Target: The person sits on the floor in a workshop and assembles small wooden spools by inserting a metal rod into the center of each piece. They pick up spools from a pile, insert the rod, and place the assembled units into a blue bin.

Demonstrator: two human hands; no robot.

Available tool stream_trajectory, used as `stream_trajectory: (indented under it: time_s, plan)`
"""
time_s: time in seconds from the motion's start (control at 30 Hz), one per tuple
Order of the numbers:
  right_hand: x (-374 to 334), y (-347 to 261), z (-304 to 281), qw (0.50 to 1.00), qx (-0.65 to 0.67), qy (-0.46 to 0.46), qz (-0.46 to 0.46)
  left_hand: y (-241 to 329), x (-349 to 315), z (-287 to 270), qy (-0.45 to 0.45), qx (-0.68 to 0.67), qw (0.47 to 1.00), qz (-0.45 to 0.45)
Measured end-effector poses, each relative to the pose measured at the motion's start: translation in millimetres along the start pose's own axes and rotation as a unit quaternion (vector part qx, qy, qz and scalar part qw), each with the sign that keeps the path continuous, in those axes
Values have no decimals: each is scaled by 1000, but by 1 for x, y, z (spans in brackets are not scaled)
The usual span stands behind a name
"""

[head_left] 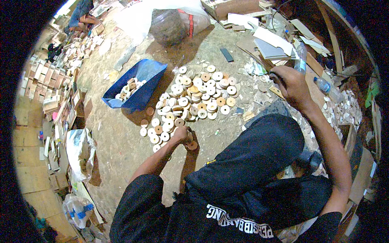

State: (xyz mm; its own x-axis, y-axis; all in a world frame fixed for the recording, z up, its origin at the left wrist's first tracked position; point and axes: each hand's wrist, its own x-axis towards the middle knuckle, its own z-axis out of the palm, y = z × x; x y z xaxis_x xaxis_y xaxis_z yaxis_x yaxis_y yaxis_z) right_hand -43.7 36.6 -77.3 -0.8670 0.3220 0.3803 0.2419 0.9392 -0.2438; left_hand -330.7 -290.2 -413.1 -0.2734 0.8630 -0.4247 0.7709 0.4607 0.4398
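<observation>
A heap of round wooden discs (190, 101) with centre holes lies on the ground in front of me. My left hand (182, 135) is at the heap's near edge, fingers curled downward; what they close on is hidden beneath the hand. Just beside it lies a brownish disc (192, 145) in shadow. Out to the right, my right hand (289, 85) is raised with its fingers curled, and what it grips is unclear. A clear plastic bottle (300, 58) shows directly behind that hand. Beyond the heap's left side sits a blue scoop-shaped container (152, 79) with several discs inside.
My bent knee (267, 137) is between the heap and my right arm. Wood offcuts (271, 42) and another bottle (323, 85) lie at right. A dark round bundle (167, 27) and white sacks are at the back. Stacked wood blocks (44, 77) line the left; another person (81, 18) sits far left.
</observation>
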Motion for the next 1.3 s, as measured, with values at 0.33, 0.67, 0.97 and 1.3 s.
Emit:
stream_trajectory:
  time_s: [0.33,0.67,0.97,1.3]
  plan:
    - [1,-1,2,999,25,15,-26,37,-16,0,76,17,993,-92]
    - [-4,-2,9,988,122,-51,75,34,-22,-2,38,15,991,-127]
    - [-4,2,13,989,114,-61,78,29,-10,6,45,51,992,-110]
    - [-14,-5,56,976,159,-145,-10,97,-22,-128,82,-665,740,-54]
